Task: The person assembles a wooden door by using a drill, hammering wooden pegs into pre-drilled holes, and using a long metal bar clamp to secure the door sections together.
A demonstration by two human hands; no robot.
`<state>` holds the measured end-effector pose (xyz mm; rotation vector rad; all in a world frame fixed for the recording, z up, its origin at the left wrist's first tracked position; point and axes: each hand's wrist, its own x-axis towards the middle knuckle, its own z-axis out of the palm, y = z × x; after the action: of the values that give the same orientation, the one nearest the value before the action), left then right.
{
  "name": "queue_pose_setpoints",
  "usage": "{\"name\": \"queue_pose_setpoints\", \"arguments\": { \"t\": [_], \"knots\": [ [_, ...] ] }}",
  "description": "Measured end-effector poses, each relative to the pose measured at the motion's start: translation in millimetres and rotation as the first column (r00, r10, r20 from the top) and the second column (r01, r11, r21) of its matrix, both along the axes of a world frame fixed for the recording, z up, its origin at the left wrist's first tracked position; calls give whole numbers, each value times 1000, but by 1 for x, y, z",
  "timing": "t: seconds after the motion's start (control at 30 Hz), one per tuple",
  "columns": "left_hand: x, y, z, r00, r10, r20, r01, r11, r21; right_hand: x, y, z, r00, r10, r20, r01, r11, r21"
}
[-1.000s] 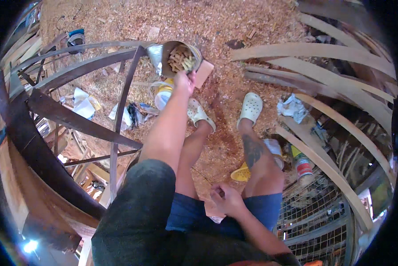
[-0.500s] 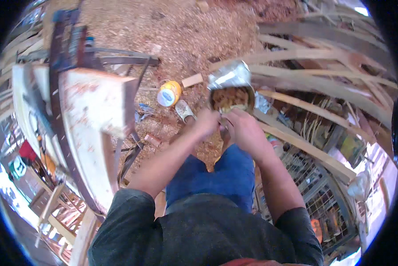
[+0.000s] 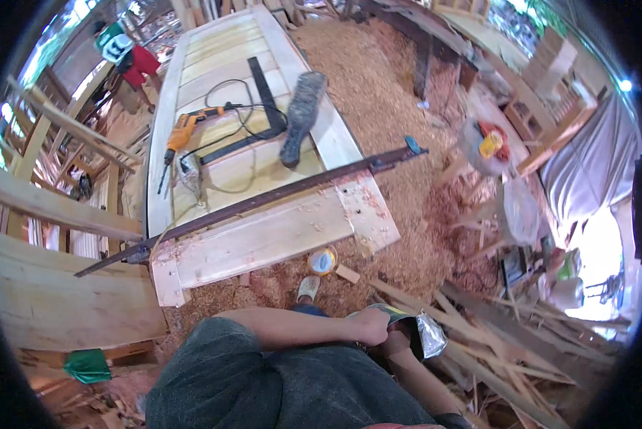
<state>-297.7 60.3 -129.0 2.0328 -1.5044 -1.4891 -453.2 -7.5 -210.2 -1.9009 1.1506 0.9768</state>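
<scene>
Close to my body, a round tin [image 3: 391, 309] with a green and yellow side is held up. Its silvery foil cover [image 3: 431, 336] is folded back toward the right. My left hand [image 3: 369, 327] is closed in a fist against the tin's left rim. At the tin's mouth is my right hand [image 3: 396, 342], its fingers hidden by the rim and the left hand. What the tin contains cannot be seen from here now. On the floor ahead stand a yellow tub [image 3: 322, 261] with a white and blue lid and a small wood block [image 3: 347, 274].
A wooden door panel [image 3: 264, 239] lies ahead, bearing an orange drill [image 3: 185, 132], a black framing square [image 3: 267, 93], a dusty dark tool [image 3: 303, 118] and a long bar clamp [image 3: 292, 189]. Timber strips [image 3: 492, 350] pile up at right. Another person [image 3: 124, 53] stands far left.
My view has swung up and left, bringing the whole door panel in. Both hands and the tin now sit lower in view, and the tin's brownish contents are out of sight.
</scene>
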Motion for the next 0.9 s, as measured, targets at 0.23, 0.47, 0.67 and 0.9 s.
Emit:
{"name": "queue_pose_setpoints", "arguments": {
  "t": [0.23, 0.47, 0.67, 0.9],
  "knots": [
    [41, 24, 72, 975, 205, 83, -205, 979, -4, 108, -13, 97, 686, 310, 659, -164, 947, -274],
    [65, 88, 154, 859, 419, 292, -424, 904, -51, 156, 28, 174, 622, 522, 584, -296, 847, -442],
    [136, 152, 174, 791, 533, 301, -452, 840, -299, 156, 63, 245, 448, 718, 533, -511, 695, -506],
    [209, 241, 181, 692, 700, 175, -571, 680, -460, 193, 82, 280, 246, -262, 933, -294, 897, 329]
  ]
}}
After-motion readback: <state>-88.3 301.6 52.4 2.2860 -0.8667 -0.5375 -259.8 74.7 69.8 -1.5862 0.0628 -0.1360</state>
